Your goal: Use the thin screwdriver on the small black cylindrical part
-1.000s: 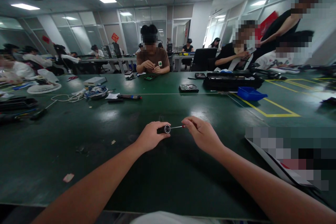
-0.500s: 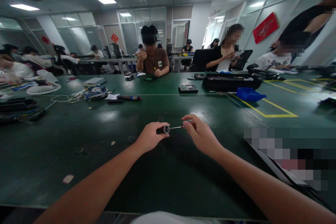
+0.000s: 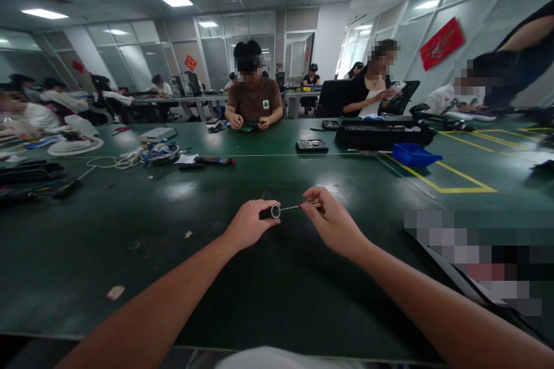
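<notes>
My left hand [image 3: 250, 222] is closed around a short black cylindrical part [image 3: 270, 212] with a pale ring at its open end, which faces right. Between the fingertips of my right hand [image 3: 325, 214] is a thin screwdriver [image 3: 298, 206] with a reddish collar and a slim metal shaft. Its shaft points left and its tip meets the ringed end of the cylinder; how far in it reaches I cannot make out. Both hands are just above the green tabletop [image 3: 259, 300].
Ahead lie an electric screwdriver [image 3: 215, 160], an opened device [image 3: 311, 146], a long black housing [image 3: 385, 135] and a blue tray [image 3: 416, 154]. A white fan grille [image 3: 75, 147] and cables are at left. Across the table a person [image 3: 254, 92] works on a green board.
My right fingers have shifted slightly on the screwdriver, and more of its handle shows. The person opposite has lowered a raised hand to the board.
</notes>
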Motion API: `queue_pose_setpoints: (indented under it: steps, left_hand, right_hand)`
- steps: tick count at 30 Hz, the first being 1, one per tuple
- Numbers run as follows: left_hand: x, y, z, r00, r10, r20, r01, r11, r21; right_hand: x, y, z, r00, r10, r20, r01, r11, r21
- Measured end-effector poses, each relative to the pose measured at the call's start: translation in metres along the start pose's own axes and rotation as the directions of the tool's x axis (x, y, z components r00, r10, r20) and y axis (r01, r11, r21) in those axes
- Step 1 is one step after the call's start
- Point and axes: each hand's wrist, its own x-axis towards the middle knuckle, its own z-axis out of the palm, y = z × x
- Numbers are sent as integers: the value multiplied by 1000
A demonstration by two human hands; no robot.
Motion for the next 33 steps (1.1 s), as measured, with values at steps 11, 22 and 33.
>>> queue_pose_setpoints:
  steps: [11,22,33]
  left_hand:
    - [0,-1,3,1000,6,-22,-6,1000,-6]
    - [-1,7,3,992,101,-72,-89,984,156]
    - [0,4,3,996,90,-5,-88,983,161]
  right_hand:
    - [-2,1,3,997,-12,-76,15,999,43]
    - [12,13,6,905,424,-7,-264,576,774]
    - [4,10,7,975,164,-147,-91,909,407]
